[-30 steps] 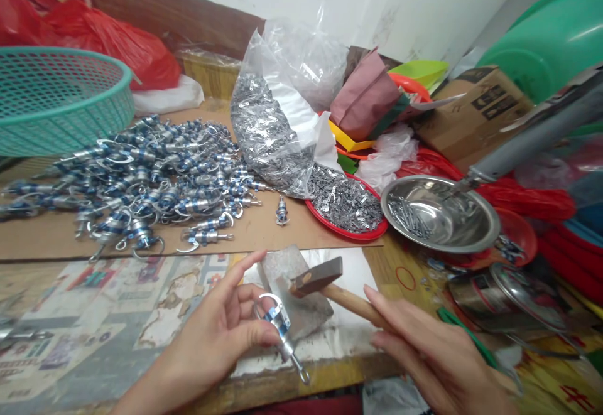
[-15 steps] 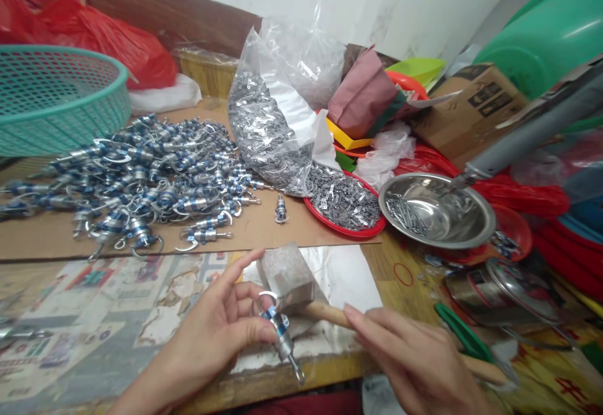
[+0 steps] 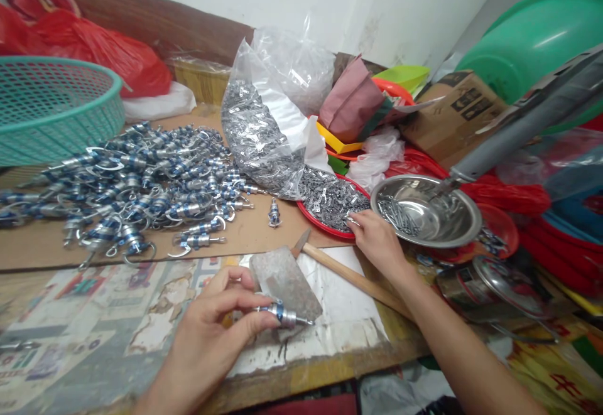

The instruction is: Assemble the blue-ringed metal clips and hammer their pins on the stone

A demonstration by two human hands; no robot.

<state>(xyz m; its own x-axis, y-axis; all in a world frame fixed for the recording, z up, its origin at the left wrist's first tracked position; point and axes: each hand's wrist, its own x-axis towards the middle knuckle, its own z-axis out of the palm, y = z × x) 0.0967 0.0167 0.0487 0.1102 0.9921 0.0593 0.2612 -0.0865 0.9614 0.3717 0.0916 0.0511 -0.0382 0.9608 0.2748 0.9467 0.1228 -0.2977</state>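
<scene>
Between the thumb and fingers of my left hand is a silver metal fitting with a blue band, lying nearly level above a grey metal block. Its thin tip points right. My right hand reaches to the near rim of a red tray heaped with small flat metal clips. Its fingertips are pinched on a small shiny metal piece, partly hidden. Behind the block lies a hammer, its wooden handle running under my right forearm.
Many blue-banded fittings are piled on cardboard at the left, near a teal basket. A plastic bag of clips leans behind the red tray. To the right stand a steel bowl with pins, a grey-handled tool and a metal pot.
My right hand has let go of the hammer, which now lies on the table, and moved up to the red tray. My left hand has turned the fitting from steeply tilted to nearly level.
</scene>
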